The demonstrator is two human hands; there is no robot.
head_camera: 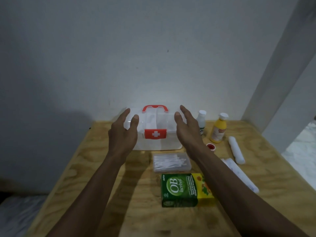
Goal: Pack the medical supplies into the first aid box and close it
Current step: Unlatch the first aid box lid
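- Flanking the first aid box (154, 132): left hand (123, 132) and right hand (187, 129), fingers (127, 112) spread, holding nothing
- Box lid shut, red handle (155, 107) up, at the desk's (102, 168) far edge by the wall
- Near side: cotton swab case (171, 162), then OB herbal carton (183, 189)
- Right: white bottle (201, 119), yellow bottle (218, 130), bandage roll (236, 152)

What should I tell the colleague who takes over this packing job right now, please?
Left hand and right hand: open, empty, either side of the first aid box, which is shut, red latch down.
On the table, unpacked: cotton swab case, green medicine carton, yellow bottle, white bottle, bandage roll, small red-lidded jar.
Done: nothing. Left: open, pack, close.
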